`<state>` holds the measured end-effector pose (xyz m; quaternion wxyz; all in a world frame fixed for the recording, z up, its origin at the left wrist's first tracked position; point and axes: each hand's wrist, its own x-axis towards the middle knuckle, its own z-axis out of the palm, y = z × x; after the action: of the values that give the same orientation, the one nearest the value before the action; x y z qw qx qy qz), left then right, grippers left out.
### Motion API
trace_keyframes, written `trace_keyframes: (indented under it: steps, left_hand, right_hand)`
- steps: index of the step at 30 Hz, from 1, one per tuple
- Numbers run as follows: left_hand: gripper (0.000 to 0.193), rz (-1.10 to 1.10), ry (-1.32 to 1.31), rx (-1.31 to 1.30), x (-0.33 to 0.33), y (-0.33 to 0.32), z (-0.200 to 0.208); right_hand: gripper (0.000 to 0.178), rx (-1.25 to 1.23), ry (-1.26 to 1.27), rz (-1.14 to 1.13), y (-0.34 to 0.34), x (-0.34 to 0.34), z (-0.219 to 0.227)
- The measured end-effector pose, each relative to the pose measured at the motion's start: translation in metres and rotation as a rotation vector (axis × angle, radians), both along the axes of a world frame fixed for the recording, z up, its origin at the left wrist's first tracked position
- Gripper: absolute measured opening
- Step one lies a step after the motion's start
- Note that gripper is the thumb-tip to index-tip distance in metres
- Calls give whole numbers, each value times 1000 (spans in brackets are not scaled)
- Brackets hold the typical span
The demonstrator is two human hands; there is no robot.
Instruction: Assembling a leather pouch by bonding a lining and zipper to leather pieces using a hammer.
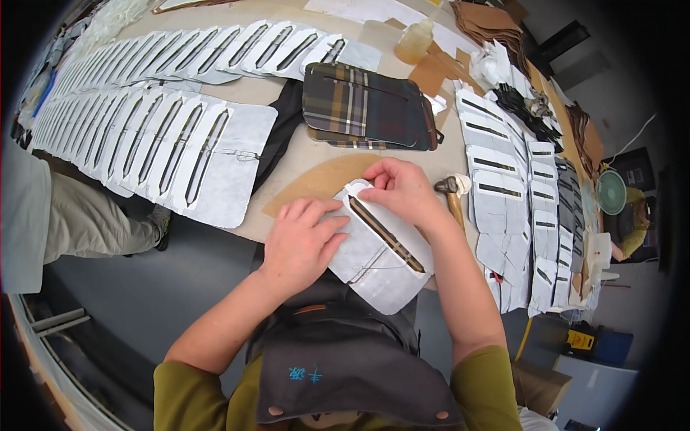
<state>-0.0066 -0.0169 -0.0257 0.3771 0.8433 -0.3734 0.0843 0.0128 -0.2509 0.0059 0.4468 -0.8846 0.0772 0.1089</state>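
A white-backed fabric panel (374, 276) lies tilted before me at the table's near edge. Through its long slot shows a dark strip with tan plaid (387, 235), and loose dark threads lie across the lower part. My left hand (305, 233) rests against the panel's left side, fingers extended. At the top end of the slot, my right hand (402, 190) pinches the panel's edge between thumb and fingers. Under the panel's far end is a tan curved board (313, 183). A hammer (453, 197) lies just right of my right hand.
Overlapping rows of similar white panels (237, 165) cover the left; more panels (496, 161) lie right. Plaid fabric pieces (359, 108) are stacked ahead, near a plastic bottle (415, 43). Brown sheets (489, 29) sit far right. Another person's trousered leg (93, 215) stands at left.
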Motion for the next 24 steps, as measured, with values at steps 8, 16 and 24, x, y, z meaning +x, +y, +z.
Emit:
trace_keyframes:
  steps: [8,16,24]
  left_hand:
    - [25,-180,171,-221,-12,2,40]
    - [39,-64,113,96,13,-7,13]
    - [36,-135,54,26,26,6,19]
  right_hand:
    - [12,689,-130,-282,-58,-24,23]
    - [14,283,240,-400,-34,-144,33]
    - [21,-232,-458,74,7,-96,28]
